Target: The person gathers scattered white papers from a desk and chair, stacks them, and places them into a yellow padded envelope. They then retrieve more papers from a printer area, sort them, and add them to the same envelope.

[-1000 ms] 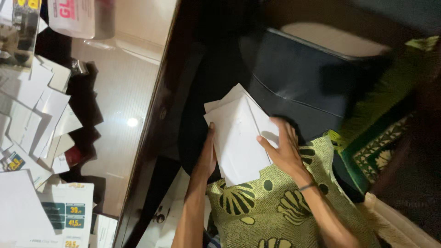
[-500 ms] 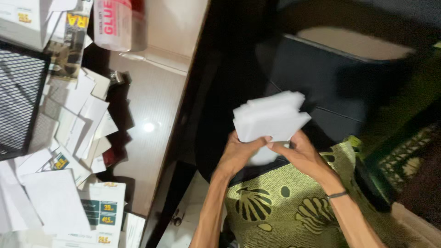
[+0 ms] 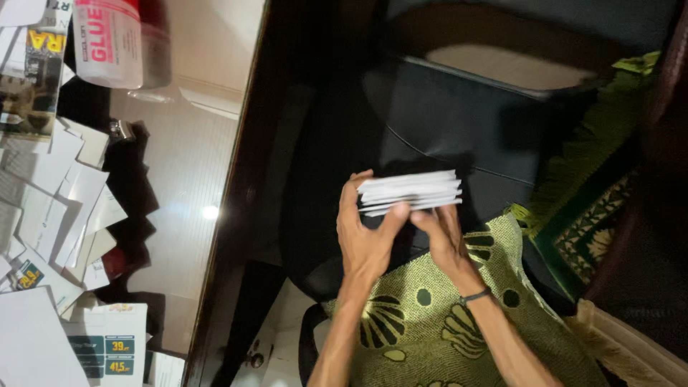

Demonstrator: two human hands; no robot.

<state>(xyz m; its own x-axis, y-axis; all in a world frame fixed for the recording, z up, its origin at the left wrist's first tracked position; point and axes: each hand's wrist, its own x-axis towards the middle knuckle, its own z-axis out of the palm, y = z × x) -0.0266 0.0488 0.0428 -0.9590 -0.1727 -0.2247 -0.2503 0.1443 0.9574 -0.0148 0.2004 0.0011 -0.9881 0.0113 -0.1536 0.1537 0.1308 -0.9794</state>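
Note:
A stack of white paper sheets is held edge-on over my lap. My left hand grips its left end, thumb on the underside and fingers curled around the edge. My right hand holds the stack from below, fingers pressed against its bottom face; a thin band circles that wrist. Under both arms lies a green patterned cloth with dark shell shapes.
A glossy table at left carries several loose white cards, a white glue bottle and printed leaflets. A dark chair seat lies beyond my hands. A green patterned rug is at right.
The sheets went from lying flat and fanned in my hands to a squared stack held edge-on. My view shifted, bringing more of the table into sight.

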